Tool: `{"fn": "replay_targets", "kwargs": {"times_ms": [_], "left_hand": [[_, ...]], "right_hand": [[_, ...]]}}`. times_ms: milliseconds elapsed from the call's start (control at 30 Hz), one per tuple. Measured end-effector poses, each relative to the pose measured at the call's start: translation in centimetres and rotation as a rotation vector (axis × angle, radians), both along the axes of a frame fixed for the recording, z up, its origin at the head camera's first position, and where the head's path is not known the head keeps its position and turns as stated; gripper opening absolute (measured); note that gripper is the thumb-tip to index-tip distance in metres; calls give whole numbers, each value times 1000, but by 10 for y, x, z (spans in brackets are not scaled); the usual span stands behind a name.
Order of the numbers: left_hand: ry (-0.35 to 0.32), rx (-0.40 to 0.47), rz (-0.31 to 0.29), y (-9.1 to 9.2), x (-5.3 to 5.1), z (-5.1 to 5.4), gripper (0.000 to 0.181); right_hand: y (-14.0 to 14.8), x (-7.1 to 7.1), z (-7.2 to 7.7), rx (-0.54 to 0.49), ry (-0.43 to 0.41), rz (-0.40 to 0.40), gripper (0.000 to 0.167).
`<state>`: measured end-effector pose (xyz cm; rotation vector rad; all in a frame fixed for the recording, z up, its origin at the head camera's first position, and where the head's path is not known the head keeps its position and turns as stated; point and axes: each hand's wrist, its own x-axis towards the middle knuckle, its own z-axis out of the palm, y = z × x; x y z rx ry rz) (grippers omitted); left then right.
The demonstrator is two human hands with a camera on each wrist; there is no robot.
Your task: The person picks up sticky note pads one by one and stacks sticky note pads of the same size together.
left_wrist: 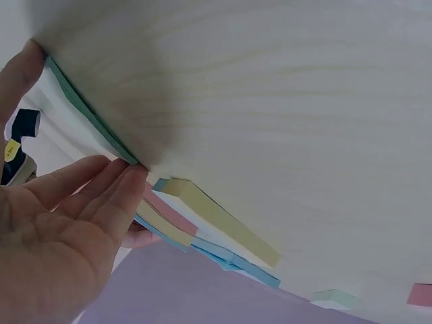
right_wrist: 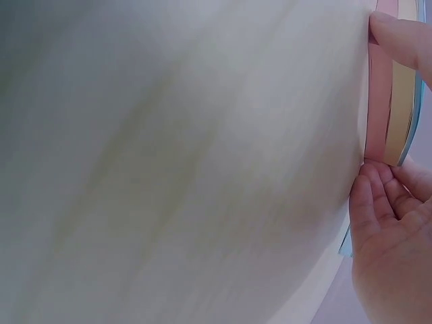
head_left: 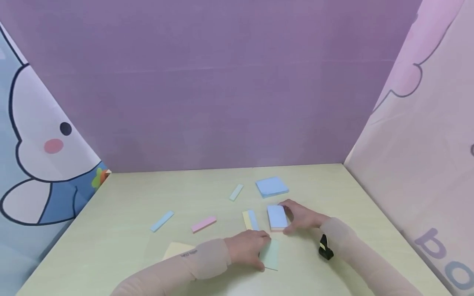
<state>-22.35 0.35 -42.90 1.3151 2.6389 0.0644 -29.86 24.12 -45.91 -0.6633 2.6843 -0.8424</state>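
My left hand [head_left: 247, 248] spans a pale green sticky-note pad [head_left: 271, 255] near the front of the table. The left wrist view has its thumb at one end of the green pad [left_wrist: 91, 111] and the fingertips at the other. Further right, my right hand [head_left: 301, 216] holds a small stack of sticky-note pads [head_left: 277, 217] with a blue top. Seen from the right wrist, thumb and fingers grip the ends of that stack [right_wrist: 379, 101], layered pink, yellow and blue. Between the hands lie a yellow strip pad [head_left: 247, 221] and a blue strip pad [head_left: 253, 220], side by side.
A larger blue pad [head_left: 272, 187] lies behind the stack, with a pale green strip pad [head_left: 236, 192] to its left. Further left are a pink strip [head_left: 203, 224] and a blue strip [head_left: 161, 221]. My left sleeve partly covers a pale yellow pad [head_left: 177, 249]. A purple panel [head_left: 229, 123] borders the table's back.
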Motion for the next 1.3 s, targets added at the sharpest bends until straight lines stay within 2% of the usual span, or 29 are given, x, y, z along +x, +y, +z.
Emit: {"fn": "replay_targets", "kwargs": {"times_ms": [200,367,667,900,1067,1300], "left_hand": [[-5,-23,5,2,4,6,66],[2,-32,7,2,3,4,65],[17,-34,7,3,4,3,62],[34,6,-17,3,5,4,55],[61,12,-24,5,5,3,53],[136,-19,-39,8,3,-1,53]], "right_hand": [[1,1,1,-19,-4,7,82],[0,0,-1,-12,-2,-4,81],[2,-1,-1,-5,29,26,82],[3,-2,-3,3,35,34,83],[2,-1,-2,7,46,27,81],[-2,0,1,4,29,3,81]]}}
